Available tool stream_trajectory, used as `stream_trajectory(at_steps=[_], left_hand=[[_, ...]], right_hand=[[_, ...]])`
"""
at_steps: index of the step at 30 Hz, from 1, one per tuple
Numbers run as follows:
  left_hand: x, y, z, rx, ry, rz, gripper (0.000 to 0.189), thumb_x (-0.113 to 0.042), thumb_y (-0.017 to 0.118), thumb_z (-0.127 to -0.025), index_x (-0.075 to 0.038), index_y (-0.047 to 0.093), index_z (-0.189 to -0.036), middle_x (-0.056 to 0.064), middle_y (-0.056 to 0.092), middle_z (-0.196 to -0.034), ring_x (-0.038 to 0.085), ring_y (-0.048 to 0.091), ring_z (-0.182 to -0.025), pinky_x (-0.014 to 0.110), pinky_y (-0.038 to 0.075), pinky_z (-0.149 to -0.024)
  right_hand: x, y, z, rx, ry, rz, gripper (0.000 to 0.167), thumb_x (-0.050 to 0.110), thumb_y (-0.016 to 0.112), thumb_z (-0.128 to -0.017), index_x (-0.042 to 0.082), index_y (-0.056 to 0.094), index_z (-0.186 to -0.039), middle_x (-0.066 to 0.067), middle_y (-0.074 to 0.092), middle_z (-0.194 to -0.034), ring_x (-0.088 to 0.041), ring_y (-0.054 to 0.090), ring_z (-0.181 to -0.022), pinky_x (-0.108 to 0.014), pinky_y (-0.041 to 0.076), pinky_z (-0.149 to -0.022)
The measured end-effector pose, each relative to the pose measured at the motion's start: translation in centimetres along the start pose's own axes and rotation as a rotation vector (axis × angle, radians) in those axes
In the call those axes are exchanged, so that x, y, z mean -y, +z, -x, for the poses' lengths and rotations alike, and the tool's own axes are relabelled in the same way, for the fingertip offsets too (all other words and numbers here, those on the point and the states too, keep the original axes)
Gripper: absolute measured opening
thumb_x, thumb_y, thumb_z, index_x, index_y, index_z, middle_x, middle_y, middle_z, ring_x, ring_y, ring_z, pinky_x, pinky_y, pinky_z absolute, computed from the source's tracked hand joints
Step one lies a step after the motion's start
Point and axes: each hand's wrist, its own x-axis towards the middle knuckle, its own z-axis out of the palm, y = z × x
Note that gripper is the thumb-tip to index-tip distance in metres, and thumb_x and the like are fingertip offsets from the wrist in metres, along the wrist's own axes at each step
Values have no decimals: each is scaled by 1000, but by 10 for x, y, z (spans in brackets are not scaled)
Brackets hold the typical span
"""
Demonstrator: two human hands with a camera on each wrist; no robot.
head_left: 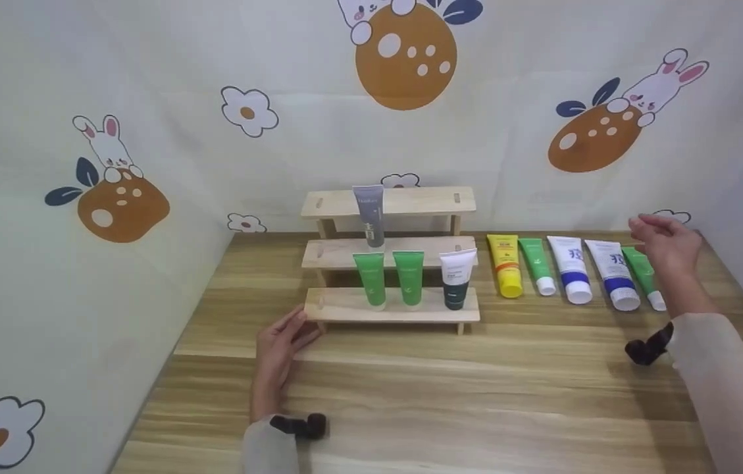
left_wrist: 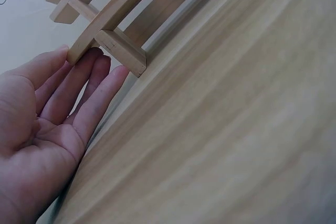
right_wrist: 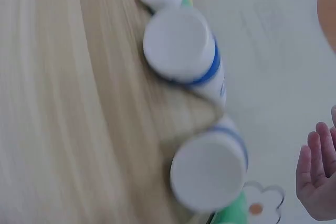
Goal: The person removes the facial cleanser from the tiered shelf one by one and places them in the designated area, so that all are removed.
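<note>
My left hand (head_left: 277, 345) pinches the left end of the lowest step of a three-tier wooden display stand (head_left: 338, 313), thumb on the board's edge and fingers beneath, as the left wrist view shows. A grey tube (head_left: 371, 214) stands on the middle step. On the lowest step stand two green tubes (head_left: 371, 280) and a white-and-dark-green tube (head_left: 457, 280). My right hand (head_left: 672, 253) hovers with loosely bent fingers over the right end of the row of lying tubes, holding nothing. Nearest to it is a green tube (head_left: 642, 273), partly hidden behind the hand.
Right of the stand lie a yellow tube (head_left: 505, 263), a small green tube (head_left: 536, 263) and two white tubes with blue bands (head_left: 570, 266), caps toward me. A patterned cloth (head_left: 305, 151) hangs behind the wooden table (head_left: 476, 401) and along its sides.
</note>
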Motion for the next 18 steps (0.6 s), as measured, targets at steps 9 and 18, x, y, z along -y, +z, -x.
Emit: stream_trajectory(at_steps=[9, 18], left_hand=[[-1, -2, 0, 10, 9, 11, 48, -12, 67, -97, 11, 53, -137, 10, 70, -118, 16, 73, -96, 38, 65, -92], [-1, -2, 0, 12, 10, 17, 46, -11, 67, -97, 11, 54, -135, 12, 70, -118, 17, 72, -98, 39, 65, -92]], right_hand=[[29, 47, 36, 65, -77, -85, 57, 49, 79, -74, 25, 63, -124, 16, 62, -106, -1, 59, -100, -4, 57, -75], [57, 86, 80, 192, -228, -152, 61, 42, 82, -79, 12, 61, -129, 12, 66, -108, -4, 63, -102, -9, 60, -81]])
